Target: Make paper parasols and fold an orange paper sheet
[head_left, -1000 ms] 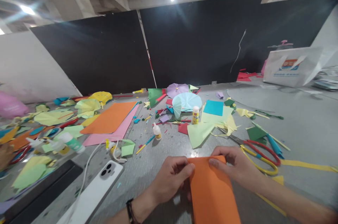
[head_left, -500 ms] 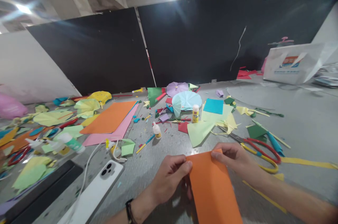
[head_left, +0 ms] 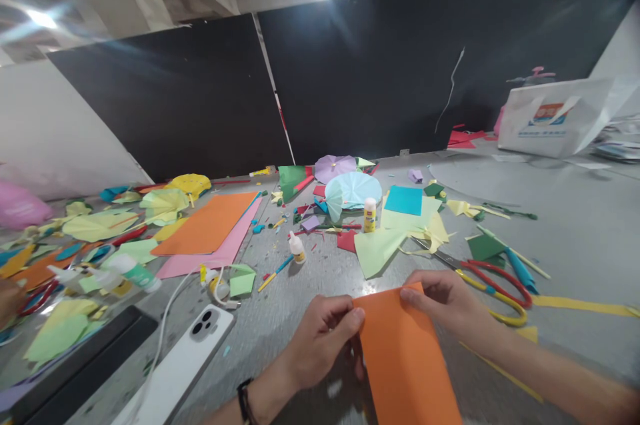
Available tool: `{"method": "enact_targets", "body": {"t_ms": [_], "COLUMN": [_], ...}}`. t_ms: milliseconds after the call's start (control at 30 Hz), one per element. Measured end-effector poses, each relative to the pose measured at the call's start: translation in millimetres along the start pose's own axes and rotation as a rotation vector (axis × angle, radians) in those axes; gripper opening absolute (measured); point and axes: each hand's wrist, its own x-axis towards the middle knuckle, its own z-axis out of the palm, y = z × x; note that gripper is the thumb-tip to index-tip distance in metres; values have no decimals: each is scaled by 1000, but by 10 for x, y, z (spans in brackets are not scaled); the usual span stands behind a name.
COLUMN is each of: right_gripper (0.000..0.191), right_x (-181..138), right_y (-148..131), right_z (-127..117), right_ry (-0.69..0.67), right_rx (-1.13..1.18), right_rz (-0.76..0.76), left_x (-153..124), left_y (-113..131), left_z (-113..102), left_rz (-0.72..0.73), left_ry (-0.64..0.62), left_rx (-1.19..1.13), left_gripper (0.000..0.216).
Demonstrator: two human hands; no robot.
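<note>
Between my hands is a sheet of orange paper [head_left: 403, 351], its far edge raised toward the camera's middle and its near end running out of the bottom of the view. My left hand [head_left: 325, 331] pinches the far left corner between thumb and fingers. At the far right corner, my right hand [head_left: 437, 301] pinches the sheet the same way, thumb on top. Scissors [head_left: 493, 291] with red and yellow handles lie just beyond my right forearm. Past the sheet are light green paper [head_left: 377, 251], a glue stick [head_left: 369, 215] and a small white glue bottle [head_left: 297, 248].
A white phone [head_left: 185, 361] with a cable and a black case [head_left: 85, 365] lie to the left. Behind them are stacked orange sheets [head_left: 213, 221], pink paper [head_left: 240, 238] and many scraps. Another person's hand [head_left: 10, 301] shows at the left edge. A white bag [head_left: 555, 118] stands back right.
My hands and the orange paper stay almost where they were. The other person's hand at the left edge has come further into view. The camera has shifted very slightly.
</note>
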Motion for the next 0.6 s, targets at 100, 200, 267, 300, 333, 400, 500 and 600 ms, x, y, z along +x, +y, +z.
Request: {"method": "enact_targets", "body": {"t_ms": [100,200,267,300,333,400,500,600], "right_gripper": [40,41,41,41,41,41,42,43], "right_x": [1,3,5,6,8,10,12,14], "right_y": [10,11,4,-2,-8,-16,-13,3], "right_z": [0,-1,0,0,1,1,-3,-9], "right_ry": [7,3,-6,-10,-14,-15,-14,-4], "right_rx": [-12,-12,-7,-3,2,10,4,-14], "right_rz": [-2,3,4,9,15,30,35,29], "left_x": [6,12,10,7,3,-5,-9,-3], "left_y": [-4,-7,-6,-4,-2,3,8,6], "left_z": [-5,-10,-11,-10,-9,-7,-6,-10], "left_rz": [8,13,13,14,15,15,14,16], "left_ry": [-5,-7,-3,-2,-4,-8,-10,-8], "left_rx": [14,19,33,38,42,42,42,46], "left_gripper": [48,48,48,48,48,47,46,46]}}
